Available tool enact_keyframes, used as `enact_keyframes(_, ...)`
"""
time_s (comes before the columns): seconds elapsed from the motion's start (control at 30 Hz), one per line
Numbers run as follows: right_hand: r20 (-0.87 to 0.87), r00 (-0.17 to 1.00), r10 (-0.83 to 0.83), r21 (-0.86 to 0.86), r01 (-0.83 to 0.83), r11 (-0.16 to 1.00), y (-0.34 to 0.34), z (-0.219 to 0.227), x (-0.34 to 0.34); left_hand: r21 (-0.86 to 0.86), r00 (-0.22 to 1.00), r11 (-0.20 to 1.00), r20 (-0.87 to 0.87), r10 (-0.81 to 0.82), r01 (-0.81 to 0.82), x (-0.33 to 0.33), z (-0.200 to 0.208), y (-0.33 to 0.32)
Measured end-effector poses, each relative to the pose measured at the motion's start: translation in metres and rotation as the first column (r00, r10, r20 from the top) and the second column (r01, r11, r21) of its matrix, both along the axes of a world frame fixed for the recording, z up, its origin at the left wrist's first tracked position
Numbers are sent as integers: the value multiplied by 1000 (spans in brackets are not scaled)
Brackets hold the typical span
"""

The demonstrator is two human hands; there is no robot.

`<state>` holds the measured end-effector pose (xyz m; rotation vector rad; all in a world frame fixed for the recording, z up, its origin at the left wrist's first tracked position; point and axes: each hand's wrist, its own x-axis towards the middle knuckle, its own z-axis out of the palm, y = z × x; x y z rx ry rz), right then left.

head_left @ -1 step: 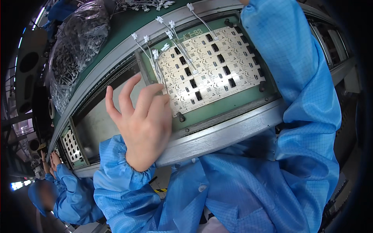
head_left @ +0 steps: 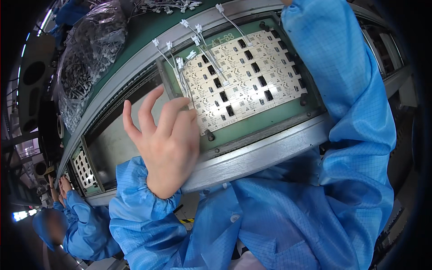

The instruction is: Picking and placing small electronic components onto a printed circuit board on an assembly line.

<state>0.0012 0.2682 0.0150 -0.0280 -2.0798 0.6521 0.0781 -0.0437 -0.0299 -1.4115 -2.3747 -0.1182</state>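
My left hand is at the left edge of a panel of white circuit boards. Its thumb and index finger close on the lower end of a white connector cable, while the other fingers are raised and spread. Where that end meets the board is partly hidden by the fingertips. Several more white cables rise from the panel, their plugs lying over the far rail. The panel rests on a green carrier plate. Only a sliver of my right hand shows at the top edge; its fingers are out of view.
Metal rails frame the line. Beyond the far rail lie a clear plastic bag of cables and loose cables. At the left, a co-worker in blue reaches toward another board panel. Black posts stand on the carrier plate.
My right sleeve has shifted very slightly to the right at the top. The left hand keeps its place and pinch; the boards and cables look the same.
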Motion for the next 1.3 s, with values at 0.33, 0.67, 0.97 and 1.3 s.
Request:
enact_keyframes(0.33, 132, 836, 532, -736, -277, 618, -9, 10, 124, -182, 979, 980, 197, -47, 83, 14, 22, -6)
enact_keyframes(0.67, 146, 911, 386, -199, -355, 913, -56, -31, 166, 43, 982, 992, -151, -110, 118, -152, 6, 132)
enact_keyframes(0.97, 184, 911, 369, -198, -333, 922, -56, -59, 163, -215, 921, 970, -345, -180, 110, -187, 1, 146)
enact_keyframes(1.3, 253, 899, 358, -322, -271, 907, -78, -60, 151, 284, 840, 924, 407, -359, 257, -220, 27, 144)
